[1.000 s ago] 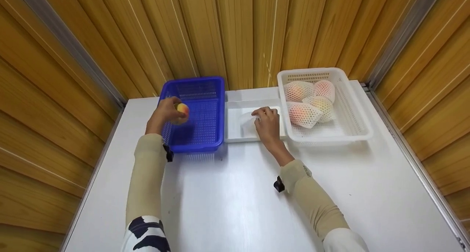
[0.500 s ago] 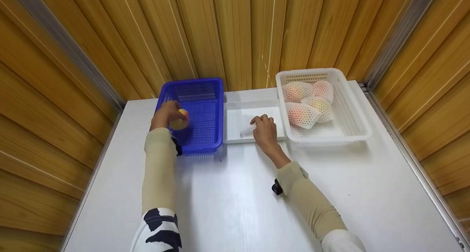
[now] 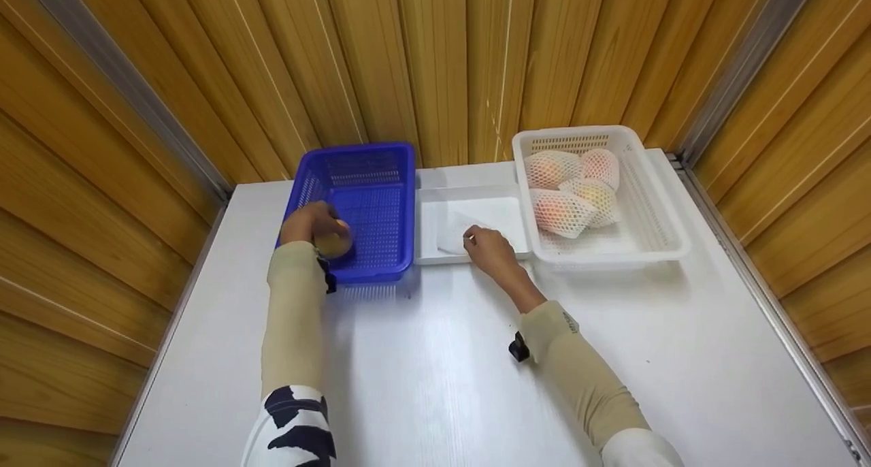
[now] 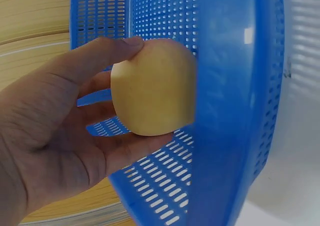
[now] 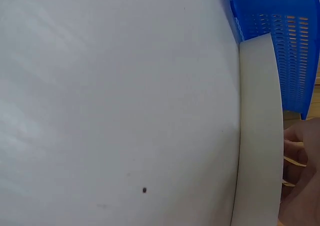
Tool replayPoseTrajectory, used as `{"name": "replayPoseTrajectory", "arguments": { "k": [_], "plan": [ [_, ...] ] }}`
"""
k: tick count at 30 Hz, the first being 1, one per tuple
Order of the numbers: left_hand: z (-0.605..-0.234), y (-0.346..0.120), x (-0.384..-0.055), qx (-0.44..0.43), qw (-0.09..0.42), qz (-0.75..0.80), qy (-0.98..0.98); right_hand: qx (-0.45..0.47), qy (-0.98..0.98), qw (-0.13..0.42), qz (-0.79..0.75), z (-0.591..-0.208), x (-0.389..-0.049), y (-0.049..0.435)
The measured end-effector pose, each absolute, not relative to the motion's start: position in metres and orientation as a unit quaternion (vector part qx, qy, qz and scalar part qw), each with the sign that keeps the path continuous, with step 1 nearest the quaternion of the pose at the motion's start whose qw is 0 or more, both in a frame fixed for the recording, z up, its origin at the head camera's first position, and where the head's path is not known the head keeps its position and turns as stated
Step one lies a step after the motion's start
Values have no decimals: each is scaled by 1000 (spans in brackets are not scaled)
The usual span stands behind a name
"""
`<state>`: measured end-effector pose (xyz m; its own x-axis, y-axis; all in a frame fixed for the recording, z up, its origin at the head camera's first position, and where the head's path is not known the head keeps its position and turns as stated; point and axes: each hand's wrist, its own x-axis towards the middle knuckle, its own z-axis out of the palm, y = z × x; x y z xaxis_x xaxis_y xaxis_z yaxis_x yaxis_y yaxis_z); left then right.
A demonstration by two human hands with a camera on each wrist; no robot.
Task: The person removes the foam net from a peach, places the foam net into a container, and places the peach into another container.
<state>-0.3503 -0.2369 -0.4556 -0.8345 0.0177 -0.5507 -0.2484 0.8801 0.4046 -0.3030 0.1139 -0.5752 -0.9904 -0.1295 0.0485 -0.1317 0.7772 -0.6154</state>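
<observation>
In the head view my left hand (image 3: 309, 222) reaches down into the blue basket (image 3: 412, 208). It grips a round, yellow fruit with a red blush (image 4: 157, 90), thumb on top and fingers beneath, seen close beside the basket wall in the left wrist view. My right hand (image 3: 493, 252) is over the front of the shallow white tray (image 3: 435, 193), fingers curled, thumb and forefinger pinching the edge of a thin, translucent white sheet (image 3: 452, 232). In the right wrist view the tray's side (image 5: 260, 136) partly hides that hand's fingers.
To the right of the tray stands a white basket (image 3: 650, 254) holding several fruits in white foam nets (image 3: 561, 212). All three containers line the back of the white table (image 3: 422, 385). Wood-patterned panels (image 3: 435, 65) rise behind and on both sides.
My left hand has lowered the fruit deeper into the blue basket. My right hand has drawn a little toward the tray's front edge, and the translucent sheet now lies flatter and more spread out.
</observation>
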Motion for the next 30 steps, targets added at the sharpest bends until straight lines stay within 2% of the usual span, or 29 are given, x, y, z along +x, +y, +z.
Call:
{"name": "replayPoseTrajectory", "arguments": {
  "k": [5, 11, 18, 21, 26, 30],
  "plan": [
    [-447, -234, -334, -92, 287, 235, 924, 83, -948, 0, 306, -573, -302, 112],
    [-438, -231, -323, -98, 291, 218, 926, 100, -950, 32, 293, -571, -300, 111],
    [-436, -234, -321, -103, 302, 238, 918, 122, -951, 72, 275, -561, -297, 112],
    [-439, -236, -328, -75, 296, 227, 925, 130, -949, 84, 276, -551, -294, 114],
    [-443, -234, -343, 34, 250, 183, 950, 144, -941, 100, 289, -534, -285, 121],
    [-438, -220, -340, 131, 154, 168, 965, 154, -935, 124, 295, -520, -280, 130]
  ]
}}
